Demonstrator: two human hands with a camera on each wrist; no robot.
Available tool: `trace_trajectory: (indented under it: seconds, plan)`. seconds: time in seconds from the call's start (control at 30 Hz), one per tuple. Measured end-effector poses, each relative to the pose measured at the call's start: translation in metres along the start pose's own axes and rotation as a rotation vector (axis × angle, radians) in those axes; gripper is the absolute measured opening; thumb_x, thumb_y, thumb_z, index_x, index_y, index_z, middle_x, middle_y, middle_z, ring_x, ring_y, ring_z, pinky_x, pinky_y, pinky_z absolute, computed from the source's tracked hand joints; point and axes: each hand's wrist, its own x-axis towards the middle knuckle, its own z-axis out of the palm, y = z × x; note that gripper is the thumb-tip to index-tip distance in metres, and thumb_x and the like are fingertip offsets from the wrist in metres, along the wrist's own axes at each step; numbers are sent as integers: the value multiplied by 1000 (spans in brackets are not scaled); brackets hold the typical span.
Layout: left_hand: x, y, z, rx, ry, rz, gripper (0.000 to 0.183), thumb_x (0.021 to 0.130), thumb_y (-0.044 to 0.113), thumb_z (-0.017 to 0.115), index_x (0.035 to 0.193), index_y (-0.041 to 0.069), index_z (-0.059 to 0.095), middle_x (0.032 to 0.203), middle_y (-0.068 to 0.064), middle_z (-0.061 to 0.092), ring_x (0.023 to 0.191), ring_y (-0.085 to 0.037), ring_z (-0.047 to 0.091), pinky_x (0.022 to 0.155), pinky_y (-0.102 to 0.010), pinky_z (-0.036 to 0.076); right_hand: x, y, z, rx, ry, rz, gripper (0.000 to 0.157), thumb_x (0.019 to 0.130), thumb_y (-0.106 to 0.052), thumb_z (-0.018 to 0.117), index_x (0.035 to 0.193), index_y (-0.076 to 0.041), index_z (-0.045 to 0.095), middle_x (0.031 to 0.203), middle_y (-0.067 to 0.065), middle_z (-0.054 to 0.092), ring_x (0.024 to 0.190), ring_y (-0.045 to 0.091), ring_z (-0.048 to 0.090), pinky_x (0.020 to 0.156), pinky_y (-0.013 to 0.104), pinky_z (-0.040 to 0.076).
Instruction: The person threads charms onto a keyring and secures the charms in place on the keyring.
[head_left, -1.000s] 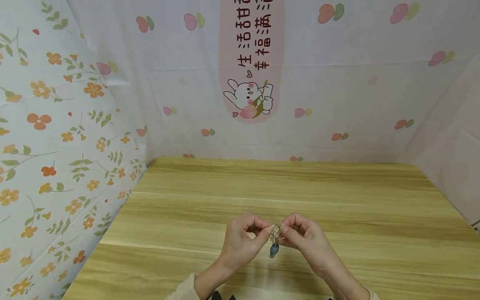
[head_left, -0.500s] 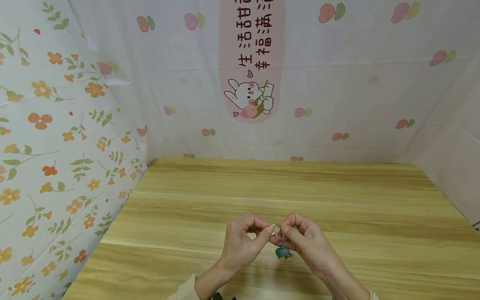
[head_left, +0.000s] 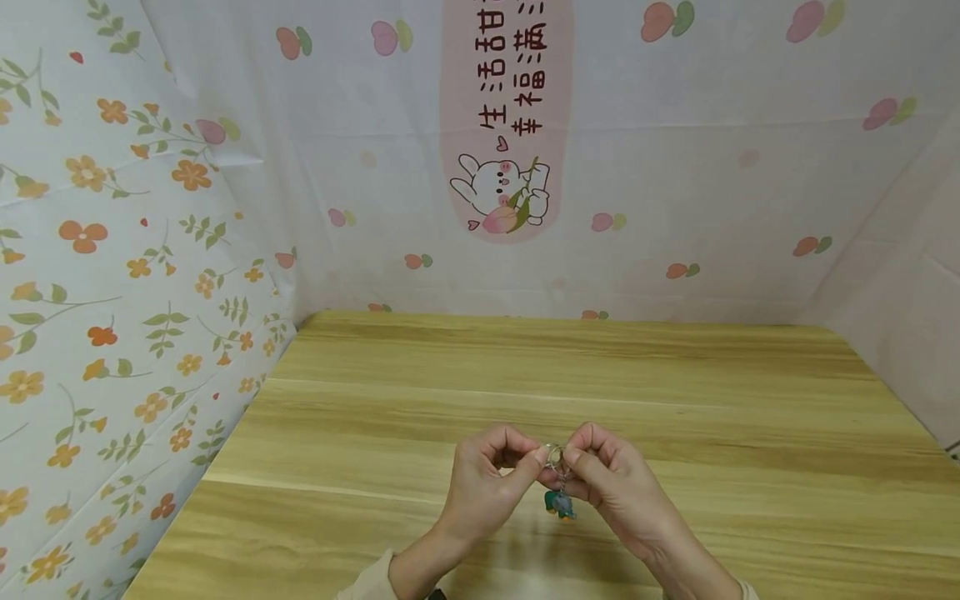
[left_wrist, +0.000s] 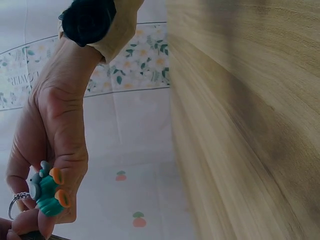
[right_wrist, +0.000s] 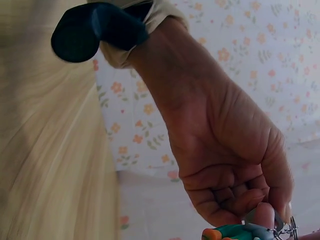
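Both hands meet above the table around a keychain. Thumb and forefinger of the left hand [head_left: 487, 479] pinch one side of its metal key ring [head_left: 555, 457]; those of the right hand [head_left: 626, 492] pinch the other side. From the ring, on a short chain [left_wrist: 21, 195], hangs a small elephant-like charm [head_left: 559, 505]. The left wrist view shows the charm's green body [left_wrist: 49, 200], grey head and orange feet, in front of the hand. In the right wrist view the charm [right_wrist: 237, 232] is cut off at the bottom edge. Fingertips partly hide the ring.
The hands are over the near part of a wood-grain table [head_left: 480, 375]. A flowered cloth [head_left: 112, 333] hangs at the left, and a pale printed cloth [head_left: 360, 167] stands behind. Dark devices are strapped on the left wrist [left_wrist: 87, 20] and right wrist [right_wrist: 75, 35].
The charm has swung and turned, from below the ring's left to nearer the right hand, now showing its green side. The hands keep their pinch with hardly any movement.
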Motion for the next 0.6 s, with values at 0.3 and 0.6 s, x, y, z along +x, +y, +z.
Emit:
trace_trajectory:
  seconds: [0.3,0.6]
  plan:
    - [0,2,1,67,36,88,5,83,-1,66,79,1,65,73,-13,68,63,-10,65,59,-29,55,-2,-6,4,-75,59,19,11,98,-6,47,89,-10,52,91,-1,65,88,13,68,82,29,54]
    - [0,1,0,126,49,128,6,81,-2,67,77,1,64,72,-12,68,61,-6,62,56,-26,54,-4,-9,9,-261,173,16,8,95,-10,55,88,-6,52,86,2,63,83,16,69,79,32,55]
